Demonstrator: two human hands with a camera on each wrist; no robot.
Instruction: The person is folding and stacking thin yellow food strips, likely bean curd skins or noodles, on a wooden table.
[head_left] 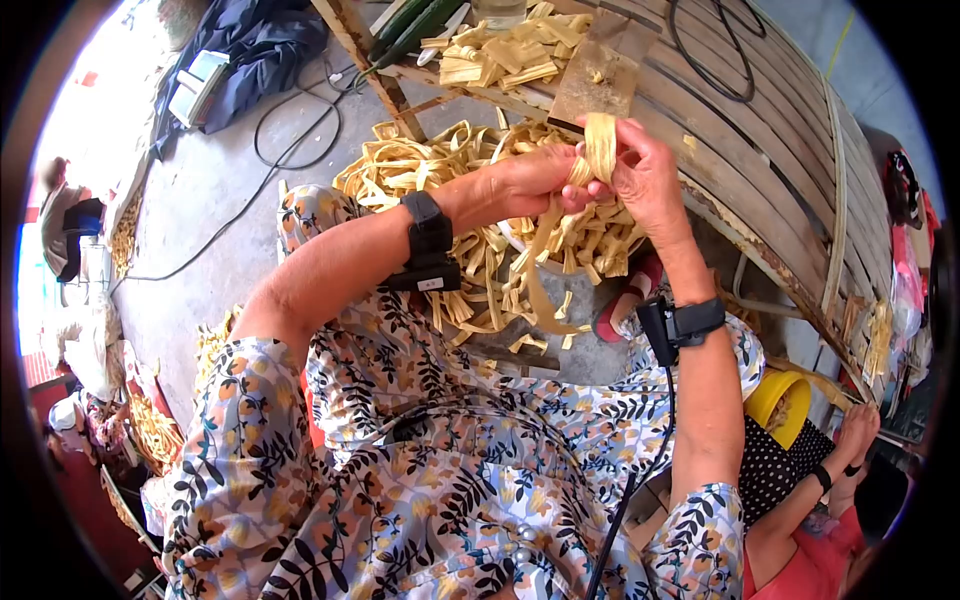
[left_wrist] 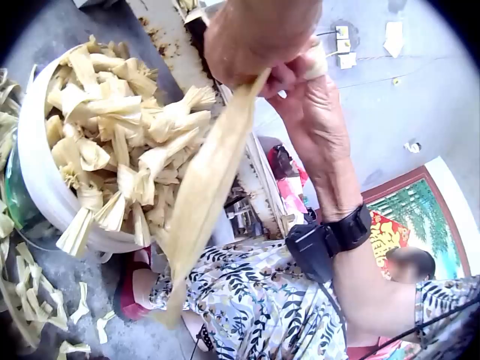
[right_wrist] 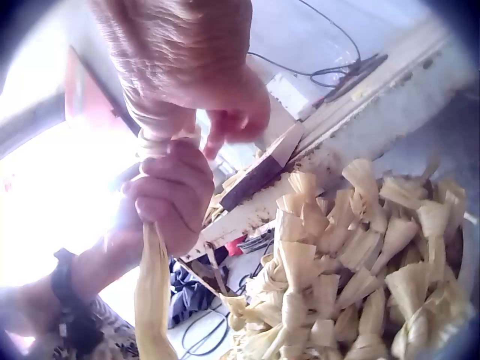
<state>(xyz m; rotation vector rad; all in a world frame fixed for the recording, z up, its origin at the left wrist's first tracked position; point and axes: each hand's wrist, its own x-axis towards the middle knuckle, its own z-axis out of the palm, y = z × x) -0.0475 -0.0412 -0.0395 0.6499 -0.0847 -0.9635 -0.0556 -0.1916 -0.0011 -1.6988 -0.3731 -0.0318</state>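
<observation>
Both hands meet in front of the table's edge. A pale yellow flat strip [head_left: 600, 148] is wrapped in a band at the fingers. The left hand [head_left: 545, 178] grips it with curled fingers; in the right wrist view that hand [right_wrist: 176, 191] is closed round the strip [right_wrist: 152, 292], whose tail hangs below. The right hand [head_left: 650, 180] pinches the wrapped part from the other side. In the left wrist view the long tail [left_wrist: 210, 180] hangs down from the left hand [left_wrist: 259, 41], with the right hand [left_wrist: 315, 112] behind.
Below the hands a white-rimmed bucket [left_wrist: 37, 150] is heaped with knotted pieces [right_wrist: 360, 262]. The slatted table [head_left: 760, 140] holds a wooden block [head_left: 597, 80] and folded pieces [head_left: 500, 60]. Loose strips [head_left: 420, 160] lie behind; a yellow bucket [head_left: 778, 405] and another person's arm [head_left: 800, 500] are at right.
</observation>
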